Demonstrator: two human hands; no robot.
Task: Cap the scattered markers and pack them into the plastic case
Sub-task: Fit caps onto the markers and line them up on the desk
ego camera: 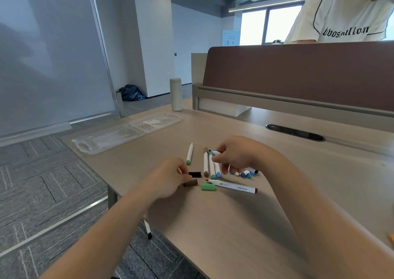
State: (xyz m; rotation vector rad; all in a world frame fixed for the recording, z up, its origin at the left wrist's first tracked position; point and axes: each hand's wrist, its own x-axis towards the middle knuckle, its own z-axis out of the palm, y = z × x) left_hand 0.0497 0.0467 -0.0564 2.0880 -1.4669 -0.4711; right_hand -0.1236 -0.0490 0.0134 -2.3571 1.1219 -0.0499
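Brown marker [232,186] is lying on the tabletop [234,225] just right of your left hand [168,178], with its bare tip pointing at that hand. Your left hand is pinching the brown cap [190,183]. Your right hand [234,157] is gripping a second marker [216,152].

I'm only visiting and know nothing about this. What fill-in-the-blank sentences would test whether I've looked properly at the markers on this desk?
1. The clear plastic case lies ____, not shut.
2. The held marker, above the others, is gripped by the ____ hand.
3. The left hand pinches a loose cap whose colour is ____.
4. The labelled marker lies uncapped, its bare tip beside the ____ cap.

Missing words: open; right; brown; green.
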